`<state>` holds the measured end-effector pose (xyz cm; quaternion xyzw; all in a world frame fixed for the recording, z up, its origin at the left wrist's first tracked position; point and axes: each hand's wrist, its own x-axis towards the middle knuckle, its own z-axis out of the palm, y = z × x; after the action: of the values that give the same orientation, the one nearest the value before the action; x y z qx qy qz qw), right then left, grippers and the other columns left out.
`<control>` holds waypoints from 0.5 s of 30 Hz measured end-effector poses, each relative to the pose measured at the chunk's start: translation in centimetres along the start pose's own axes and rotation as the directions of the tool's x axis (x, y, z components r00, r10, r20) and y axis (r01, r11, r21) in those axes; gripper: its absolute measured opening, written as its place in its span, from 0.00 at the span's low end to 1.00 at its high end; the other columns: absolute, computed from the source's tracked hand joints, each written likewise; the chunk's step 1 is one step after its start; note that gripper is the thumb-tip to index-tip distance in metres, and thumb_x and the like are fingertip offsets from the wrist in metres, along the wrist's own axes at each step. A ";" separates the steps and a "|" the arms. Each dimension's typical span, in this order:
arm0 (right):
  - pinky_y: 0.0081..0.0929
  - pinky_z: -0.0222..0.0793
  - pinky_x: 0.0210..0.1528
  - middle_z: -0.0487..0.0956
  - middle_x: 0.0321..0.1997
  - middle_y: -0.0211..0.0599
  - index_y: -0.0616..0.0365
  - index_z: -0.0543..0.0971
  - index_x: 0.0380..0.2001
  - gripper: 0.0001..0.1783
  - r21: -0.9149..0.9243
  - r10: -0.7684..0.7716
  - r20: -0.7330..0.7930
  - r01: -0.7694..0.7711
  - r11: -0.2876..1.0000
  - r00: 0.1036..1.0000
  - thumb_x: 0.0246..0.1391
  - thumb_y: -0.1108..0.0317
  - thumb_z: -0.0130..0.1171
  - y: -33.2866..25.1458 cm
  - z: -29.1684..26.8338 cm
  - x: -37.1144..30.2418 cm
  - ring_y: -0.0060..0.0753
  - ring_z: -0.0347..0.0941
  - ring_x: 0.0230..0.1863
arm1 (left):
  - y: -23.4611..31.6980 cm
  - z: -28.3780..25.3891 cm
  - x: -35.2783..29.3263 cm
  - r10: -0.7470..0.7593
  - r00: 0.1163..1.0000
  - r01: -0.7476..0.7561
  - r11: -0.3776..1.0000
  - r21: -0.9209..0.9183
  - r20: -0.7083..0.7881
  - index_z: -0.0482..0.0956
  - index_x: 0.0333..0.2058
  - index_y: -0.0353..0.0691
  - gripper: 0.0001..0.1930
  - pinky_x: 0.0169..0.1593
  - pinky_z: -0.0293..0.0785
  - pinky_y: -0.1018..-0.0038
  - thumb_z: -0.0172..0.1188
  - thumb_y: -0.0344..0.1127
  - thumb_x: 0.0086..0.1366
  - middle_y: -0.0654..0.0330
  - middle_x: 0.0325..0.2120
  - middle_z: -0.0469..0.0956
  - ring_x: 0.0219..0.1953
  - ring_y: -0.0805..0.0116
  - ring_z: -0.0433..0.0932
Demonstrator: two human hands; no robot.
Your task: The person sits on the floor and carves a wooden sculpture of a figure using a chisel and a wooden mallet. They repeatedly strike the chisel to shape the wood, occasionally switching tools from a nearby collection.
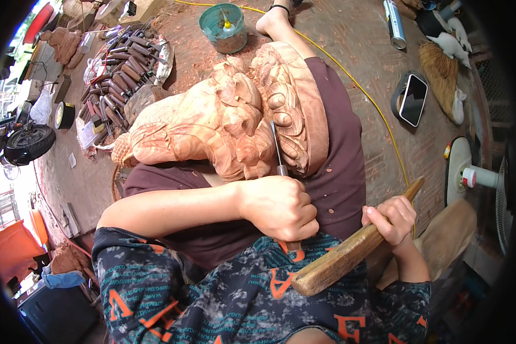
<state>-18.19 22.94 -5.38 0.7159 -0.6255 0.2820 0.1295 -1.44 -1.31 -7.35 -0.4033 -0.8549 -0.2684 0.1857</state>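
Pale wooden carving (223,123) lying on the person's lap, left hand (281,207) closed around a chisel (277,148) touching the carving, right hand (391,219) gripping a wooden mallet (350,249) just beside it, spare chisels (123,77) on the floor beyond the carving.

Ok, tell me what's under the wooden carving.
The wooden carving rests on the person's leg in maroon trousers; a bare foot shows beyond it. The floor and the leg directly beneath are covered. The left hand holds a chisel against it.
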 end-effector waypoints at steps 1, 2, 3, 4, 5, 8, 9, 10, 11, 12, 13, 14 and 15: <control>0.23 0.63 0.22 0.69 0.24 0.23 0.48 0.78 0.43 0.22 0.012 -0.004 0.000 0.004 1.000 1.000 0.41 0.74 0.69 -0.1 0.1 0.1 0.24 0.67 0.21 | 0.1 -0.2 0.0 -0.011 1.000 0.011 1.000 0.006 0.004 0.68 0.22 0.41 0.11 0.21 0.65 0.72 0.58 0.40 0.52 0.67 0.17 0.61 0.18 0.71 0.69; 0.23 0.63 0.22 0.69 0.24 0.23 0.48 0.79 0.43 0.22 0.037 0.012 0.011 -0.012 0.999 1.000 0.40 0.73 0.69 -0.3 0.2 0.1 0.24 0.67 0.21 | 0.3 -0.4 0.0 -0.024 1.000 0.024 1.000 0.012 0.008 0.68 0.21 0.41 0.11 0.21 0.65 0.72 0.58 0.39 0.54 0.67 0.16 0.61 0.18 0.71 0.69; 0.23 0.62 0.21 0.69 0.24 0.23 0.48 0.79 0.43 0.22 0.051 0.031 0.027 -0.032 0.998 0.999 0.40 0.73 0.69 -0.4 0.2 -0.2 0.24 0.67 0.20 | 0.1 -0.8 0.3 -0.027 1.000 0.027 1.000 0.016 0.008 0.69 0.21 0.41 0.11 0.21 0.65 0.72 0.58 0.39 0.56 0.67 0.16 0.61 0.17 0.71 0.69; 0.22 0.62 0.21 0.68 0.23 0.23 0.47 0.79 0.43 0.22 0.067 0.049 0.043 -0.052 0.996 0.998 0.40 0.73 0.70 -0.6 0.2 -0.5 0.24 0.67 0.20 | -0.3 -1.4 0.6 -0.048 0.995 0.051 0.998 0.031 -0.088 0.69 0.22 0.41 0.10 0.21 0.66 0.71 0.58 0.39 0.54 0.66 0.16 0.63 0.17 0.70 0.70; 0.24 0.62 0.22 0.70 0.23 0.24 0.49 0.79 0.43 0.22 0.090 0.063 0.058 -0.068 0.994 0.996 0.40 0.73 0.69 -0.7 0.5 -1.3 0.26 0.68 0.19 | -1.0 -2.1 1.0 -0.067 0.981 0.077 0.996 0.045 -0.184 0.70 0.23 0.40 0.10 0.20 0.68 0.70 0.59 0.39 0.51 0.66 0.15 0.65 0.16 0.68 0.70; 0.28 0.63 0.22 0.73 0.21 0.27 0.53 0.79 0.41 0.19 0.261 0.198 0.164 -0.236 0.936 0.966 0.41 0.73 0.68 -2.1 1.0 -1.5 0.30 0.70 0.19 | -2.6 -6.7 3.5 -0.333 0.728 0.288 0.942 -0.174 -0.599 0.75 0.29 0.37 0.12 0.23 0.67 0.69 0.62 0.38 0.50 0.63 0.19 0.69 0.18 0.64 0.69; 0.31 0.66 0.24 0.75 0.20 0.32 0.56 0.80 0.39 0.19 0.324 0.248 0.211 -0.307 0.895 0.945 0.39 0.73 0.68 -2.6 1.3 -1.8 0.36 0.72 0.20 | -3.2 -8.5 4.1 -0.448 0.532 0.287 0.894 -0.345 -0.719 0.77 0.31 0.35 0.13 0.25 0.67 0.70 0.64 0.39 0.51 0.62 0.20 0.69 0.19 0.64 0.69; 0.31 0.66 0.24 0.75 0.20 0.33 0.57 0.80 0.39 0.20 0.375 0.295 0.255 -0.375 0.848 0.921 0.37 0.72 0.68 -3.0 1.8 -2.0 0.37 0.72 0.20 | -3.5 -9.0 4.2 -0.492 0.426 0.282 0.870 -0.405 -0.759 0.77 0.32 0.36 0.14 0.26 0.67 0.71 0.64 0.39 0.52 0.62 0.21 0.69 0.20 0.64 0.69; 0.31 0.67 0.25 0.75 0.20 0.34 0.57 0.80 0.38 0.20 0.419 0.338 0.301 -0.442 0.793 0.892 0.36 0.72 0.69 -3.5 2.2 -2.2 0.38 0.72 0.20 | -3.7 -9.5 4.3 -0.528 0.314 0.264 0.847 -0.462 -0.789 0.78 0.34 0.36 0.14 0.27 0.68 0.72 0.65 0.40 0.53 0.61 0.22 0.69 0.22 0.64 0.70; 0.32 0.67 0.25 0.75 0.20 0.35 0.57 0.80 0.38 0.21 0.457 0.368 0.351 -0.501 0.735 0.861 0.34 0.71 0.69 -3.9 2.7 -2.2 0.39 0.72 0.20 | -3.8 -8.8 4.4 -0.460 0.362 0.319 0.878 -0.356 -0.811 0.78 0.37 0.38 0.14 0.25 0.68 0.71 0.64 0.37 0.52 0.61 0.24 0.69 0.25 0.65 0.70; 0.32 0.70 0.26 0.76 0.21 0.36 0.57 0.81 0.37 0.22 0.418 0.417 0.361 -0.545 0.727 0.834 0.31 0.70 0.69 -4.2 3.3 -2.5 0.41 0.74 0.20 | -4.1 -7.4 4.9 -0.392 0.412 0.363 0.899 -0.247 -0.822 0.78 0.40 0.41 0.16 0.23 0.68 0.71 0.63 0.34 0.50 0.60 0.26 0.68 0.28 0.65 0.71; 0.32 0.70 0.26 0.76 0.21 0.36 0.57 0.81 0.37 0.22 0.404 0.412 0.350 -0.532 0.744 0.841 0.31 0.70 0.69 -4.0 3.6 -2.2 0.41 0.75 0.21 | -4.1 -6.3 5.9 -0.370 0.429 0.417 0.890 -0.183 -0.824 0.78 0.41 0.44 0.16 0.22 0.67 0.72 0.62 0.33 0.51 0.61 0.25 0.67 0.25 0.67 0.71; 0.32 0.70 0.26 0.77 0.21 0.36 0.57 0.81 0.37 0.22 0.389 0.403 0.348 -0.522 0.759 0.846 0.31 0.70 0.69 -3.8 3.7 -1.5 0.40 0.75 0.21 | -3.9 -5.3 6.7 -0.351 0.437 0.473 0.873 -0.120 -0.828 0.78 0.42 0.47 0.16 0.21 0.67 0.73 0.61 0.33 0.52 0.62 0.24 0.66 0.23 0.69 0.71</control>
<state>-13.69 22.86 -8.59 0.5760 -0.7074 0.3578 -0.1995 -8.09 -2.65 -0.81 0.0061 -0.7508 -0.4067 0.5204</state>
